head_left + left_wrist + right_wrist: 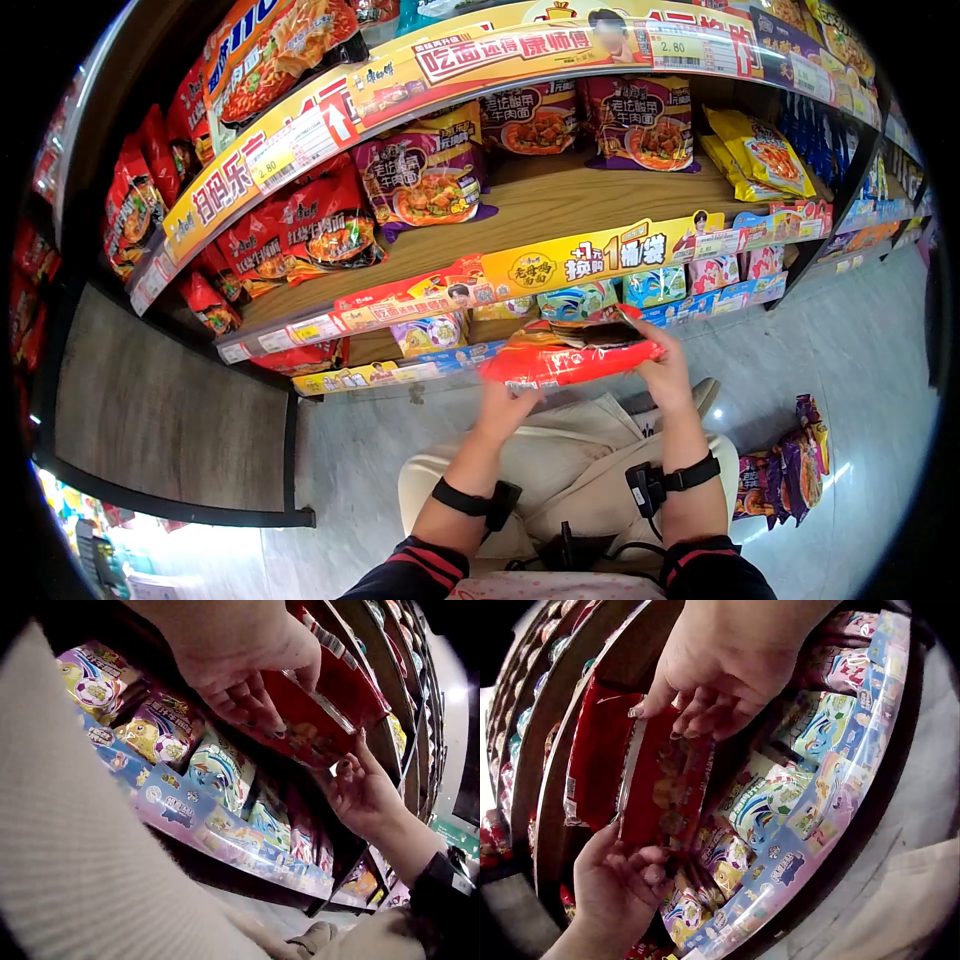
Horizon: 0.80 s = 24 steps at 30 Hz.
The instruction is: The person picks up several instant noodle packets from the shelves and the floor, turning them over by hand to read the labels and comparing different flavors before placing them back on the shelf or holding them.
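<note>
Both hands hold a red instant noodle packet [585, 365] in front of the lowest shelf, over the person's lap. My left hand [507, 402] grips its left end, thumb on the near face and fingers beneath. At the opposite end, my right hand [668, 372] pinches the corner. The wrist views show the packet's back with its long seam [631, 757]; the left fingers [251, 709] curl under one side. Purple noodle packets [415, 180] and red noodle packets [320, 225] stand on the middle shelf.
Yellow packets [765, 160] lie at the shelf's right end. Snack bags [221, 772] line the bottom shelf behind a printed strip. More purple packets [785, 475] lie on the floor at the right. A dark wooden board [170, 400] stands at the left.
</note>
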{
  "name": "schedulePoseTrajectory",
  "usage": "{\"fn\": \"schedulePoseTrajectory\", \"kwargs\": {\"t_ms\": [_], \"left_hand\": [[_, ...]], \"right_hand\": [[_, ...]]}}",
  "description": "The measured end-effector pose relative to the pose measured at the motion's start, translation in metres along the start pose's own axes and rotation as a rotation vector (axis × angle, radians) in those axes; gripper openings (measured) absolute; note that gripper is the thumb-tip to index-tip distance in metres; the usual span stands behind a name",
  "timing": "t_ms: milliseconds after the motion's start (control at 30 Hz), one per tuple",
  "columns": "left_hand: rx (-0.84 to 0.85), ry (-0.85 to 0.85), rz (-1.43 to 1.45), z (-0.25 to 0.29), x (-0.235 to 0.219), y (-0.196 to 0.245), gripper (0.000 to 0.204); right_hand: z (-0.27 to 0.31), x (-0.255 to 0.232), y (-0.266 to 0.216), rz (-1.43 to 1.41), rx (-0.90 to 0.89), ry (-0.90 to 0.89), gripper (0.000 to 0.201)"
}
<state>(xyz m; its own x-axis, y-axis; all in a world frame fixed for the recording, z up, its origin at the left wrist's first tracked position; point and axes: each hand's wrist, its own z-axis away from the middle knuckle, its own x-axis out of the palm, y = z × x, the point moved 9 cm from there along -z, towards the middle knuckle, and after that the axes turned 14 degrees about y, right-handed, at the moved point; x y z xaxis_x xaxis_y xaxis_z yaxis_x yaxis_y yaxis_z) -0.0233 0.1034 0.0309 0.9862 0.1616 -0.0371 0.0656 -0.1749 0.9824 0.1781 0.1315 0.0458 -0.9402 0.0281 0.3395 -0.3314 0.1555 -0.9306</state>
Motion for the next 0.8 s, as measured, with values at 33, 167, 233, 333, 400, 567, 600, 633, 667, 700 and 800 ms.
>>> {"fn": "schedulePoseTrajectory", "kwargs": {"t_ms": [33, 167, 233, 333, 400, 567, 600, 633, 667, 700, 800], "left_hand": [[0.243, 0.05, -0.181, -0.001, -0.001, 0.021, 0.022], [0.42, -0.055, -0.391, 0.002, 0.009, 0.041, 0.026], [0.251, -0.047, -0.237, 0.001, 0.0, 0.013, 0.021], [-0.003, 0.006, 0.197, 0.0, -0.008, -0.009, 0.025], [-0.041, 0.064, 0.272, 0.007, -0.004, -0.006, 0.028], [-0.294, 0.15, 0.523, 0.01, -0.001, -0.024, 0.024], [-0.303, 0.119, 0.554, 0.01, 0.003, -0.023, 0.023], [-0.303, 0.12, 0.554, 0.009, 0.003, -0.023, 0.023], [-0.305, 0.128, 0.539, 0.009, 0.003, -0.023, 0.023], [-0.306, 0.136, 0.523, 0.009, 0.002, -0.024, 0.023], [-0.284, 0.111, 0.546, 0.01, 0.005, -0.019, 0.024]], "right_hand": [[0.001, -0.006, -0.003, 0.032, -0.006, 0.054, 0.034], [-0.001, -0.014, -0.022, 0.436, -0.229, 0.092, 0.011], [0.0, -0.009, -0.01, 0.42, -0.079, -0.016, 0.013], [0.005, -0.002, 0.011, 0.135, 0.137, -0.103, 0.015], [0.009, 0.001, 0.015, 0.002, 0.161, -0.061, 0.015], [0.013, 0.006, 0.018, -0.321, 0.198, -0.038, 0.024], [0.013, 0.007, 0.017, -0.316, 0.206, -0.032, 0.025], [0.012, 0.007, 0.017, -0.315, 0.206, -0.032, 0.025], [0.012, 0.008, 0.018, -0.322, 0.203, -0.045, 0.026], [0.011, 0.009, 0.018, -0.328, 0.201, -0.058, 0.026], [0.011, 0.008, 0.017, -0.326, 0.187, -0.046, 0.027]]}}
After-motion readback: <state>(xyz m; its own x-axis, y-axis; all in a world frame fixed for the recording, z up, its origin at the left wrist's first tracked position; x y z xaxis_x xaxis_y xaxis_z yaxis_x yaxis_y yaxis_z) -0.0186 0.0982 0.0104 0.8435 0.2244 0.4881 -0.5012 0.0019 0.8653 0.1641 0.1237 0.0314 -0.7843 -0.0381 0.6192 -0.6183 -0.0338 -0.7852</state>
